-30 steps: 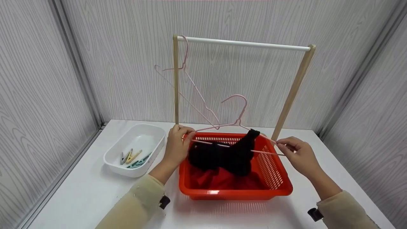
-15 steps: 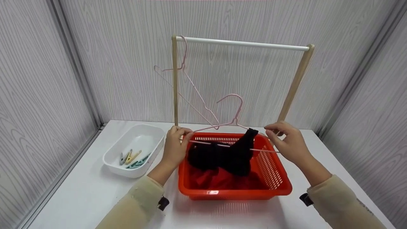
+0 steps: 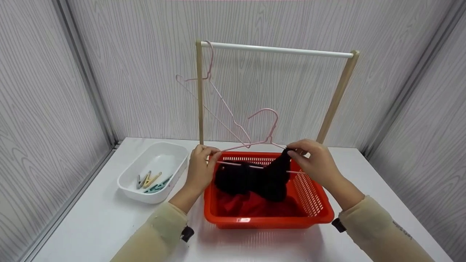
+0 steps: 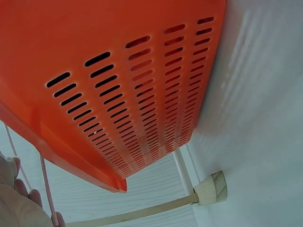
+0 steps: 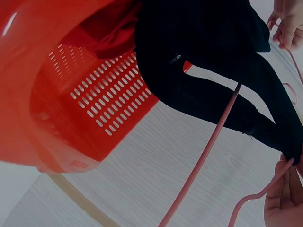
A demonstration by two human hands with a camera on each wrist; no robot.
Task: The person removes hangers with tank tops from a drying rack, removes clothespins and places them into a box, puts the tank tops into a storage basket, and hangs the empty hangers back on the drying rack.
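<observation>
A pink wire hanger (image 3: pixel 272 125) is held upright over the red basket (image 3: pixel 269 219), its hook free in the air. My left hand (image 3: pixel 201 163) pinches the hanger's left end. A black garment (image 3: pixel 269 182) with a narrow strap hangs over the hanger's right arm and droops into the basket. At the top of that strap my right hand (image 3: pixel 315 160) pinches the cloth against the wire. In the right wrist view the strap (image 5: pixel 199 94) forms a loop, with the hanger's lower bar (image 5: pixel 201 161) reaching into it. Red cloth (image 3: pixel 247 205) lies beneath the black garment.
Behind the basket stands a rack with a white rail (image 3: pixel 276 48) and wooden posts (image 3: pixel 336 98). Another pink hanger (image 3: pixel 222 102) hangs at its left end. A white tray (image 3: pixel 165 147) on the left holds several clothes pegs (image 3: pixel 151 180). Walls enclose the table (image 3: pixel 98 203).
My right hand has let go of the hanger's right end and moved left to the black garment's strap. The left hand stays at its end, and the hanger has shifted slightly left.
</observation>
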